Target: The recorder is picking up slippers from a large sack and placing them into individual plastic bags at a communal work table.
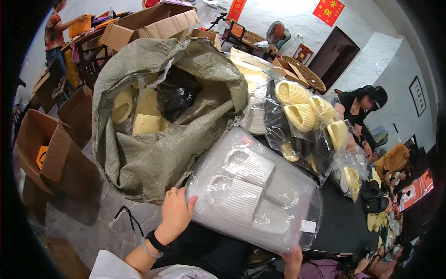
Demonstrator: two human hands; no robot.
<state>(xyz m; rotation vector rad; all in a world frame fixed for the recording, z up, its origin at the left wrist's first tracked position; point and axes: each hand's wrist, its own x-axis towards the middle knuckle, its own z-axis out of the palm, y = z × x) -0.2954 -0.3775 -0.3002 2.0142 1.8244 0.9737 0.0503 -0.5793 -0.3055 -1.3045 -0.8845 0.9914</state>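
Note:
A clear plastic bag of white ribbed slippers point(239, 202) lies tilted in front of me, over a black table. At its left edge is my left hand point(178, 211), thumb against the plastic and fingers bent, their tips hidden. My right hand point(292, 261) grips the bag's lower right edge, with most of its fingers out of sight beneath. Just beyond my left hand stands a large grey-green woven sack point(139, 160), its mouth wide. Inside it are pale yellow slippers point(147, 123) in clear plastic and a dark bagged bundle point(179, 95).
Bagged yellow slippers point(299, 116) pile up beyond the white ones on the black table point(346, 221). Cardboard boxes point(58, 153) stand on the floor at left; another box point(148, 28) is behind the sack. A person in black point(355, 109) and others work along the right side.

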